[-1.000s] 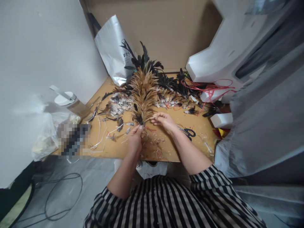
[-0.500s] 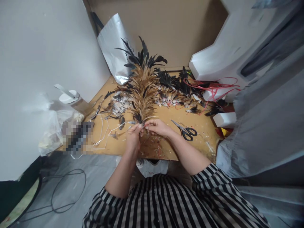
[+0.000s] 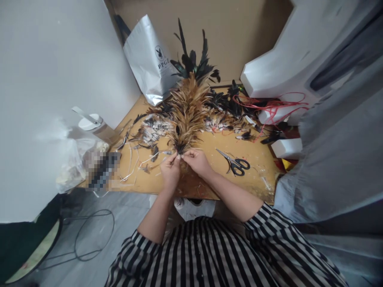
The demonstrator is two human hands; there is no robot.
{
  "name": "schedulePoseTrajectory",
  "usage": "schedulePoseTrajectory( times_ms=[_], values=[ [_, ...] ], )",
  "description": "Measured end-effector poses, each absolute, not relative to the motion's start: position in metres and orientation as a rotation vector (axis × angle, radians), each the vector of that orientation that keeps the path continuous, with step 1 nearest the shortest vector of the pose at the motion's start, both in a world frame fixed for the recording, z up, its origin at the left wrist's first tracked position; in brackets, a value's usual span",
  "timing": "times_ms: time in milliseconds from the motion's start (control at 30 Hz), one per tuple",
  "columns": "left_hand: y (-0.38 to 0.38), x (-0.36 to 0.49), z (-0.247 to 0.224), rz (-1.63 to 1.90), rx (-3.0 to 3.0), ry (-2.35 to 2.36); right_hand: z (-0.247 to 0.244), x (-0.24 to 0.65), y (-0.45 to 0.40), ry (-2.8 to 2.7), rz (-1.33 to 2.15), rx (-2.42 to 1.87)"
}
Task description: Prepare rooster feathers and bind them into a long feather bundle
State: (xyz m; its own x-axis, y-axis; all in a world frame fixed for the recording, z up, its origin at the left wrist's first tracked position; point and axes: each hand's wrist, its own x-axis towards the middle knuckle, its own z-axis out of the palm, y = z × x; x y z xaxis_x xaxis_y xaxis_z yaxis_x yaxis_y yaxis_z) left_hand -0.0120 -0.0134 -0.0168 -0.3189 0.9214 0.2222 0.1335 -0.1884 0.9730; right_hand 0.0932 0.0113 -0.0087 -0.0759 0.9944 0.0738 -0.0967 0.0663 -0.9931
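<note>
A long bundle of feathers, golden brown along its length with black plumes at the far tip, points away from me over the table. Its near end is pinched by my left hand, thumb against fingers. My right hand is closed at the same end, fingertips meeting the left ones. Whether a thread or tie sits between the fingertips is too small to tell. Black-handled scissors lie on the table right of my right hand, blades pointing to the upper left.
Loose feather piles lie left and right of the bundle on the wooden table. Red string tangles at the back right. A silver bag stands behind. A lidded container and plastic bag are at left.
The bundle has swung slightly right, and its black tip plumes now stand more upright. My fingertips have drawn closer together at its near end. The view has shifted slightly.
</note>
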Motion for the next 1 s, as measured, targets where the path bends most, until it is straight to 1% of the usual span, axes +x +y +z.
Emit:
schedulePoseTrajectory(
  times_ms=[267, 433, 600, 733, 867, 1000],
  values=[
    [-0.013, -0.016, -0.013, 1.565, 1.888, 1.655, -0.006, 0.087, 0.006, -1.203, 1.275, -1.094],
    [-0.015, -0.006, -0.014, 1.58, 1.973, 1.675, -0.008, 0.088, 0.014, -1.102, 1.313, -1.07],
    [-0.023, 0.0, -0.011, 1.619, 1.727, 1.529, -0.008, 0.09, 0.018, -1.014, 1.384, -1.016],
    [-0.022, -0.004, -0.009, 1.608, 1.339, 1.33, -0.006, 0.093, 0.019, -0.983, 1.448, -1.003],
    [-0.015, -0.013, -0.002, 1.447, 0.807, 1.069, -0.004, 0.096, 0.02, -0.949, 1.567, -0.963],
    [-0.015, -0.019, 0.005, 1.286, 0.592, 0.905, -0.005, 0.098, 0.019, -0.985, 1.65, -0.905]
  ],
)
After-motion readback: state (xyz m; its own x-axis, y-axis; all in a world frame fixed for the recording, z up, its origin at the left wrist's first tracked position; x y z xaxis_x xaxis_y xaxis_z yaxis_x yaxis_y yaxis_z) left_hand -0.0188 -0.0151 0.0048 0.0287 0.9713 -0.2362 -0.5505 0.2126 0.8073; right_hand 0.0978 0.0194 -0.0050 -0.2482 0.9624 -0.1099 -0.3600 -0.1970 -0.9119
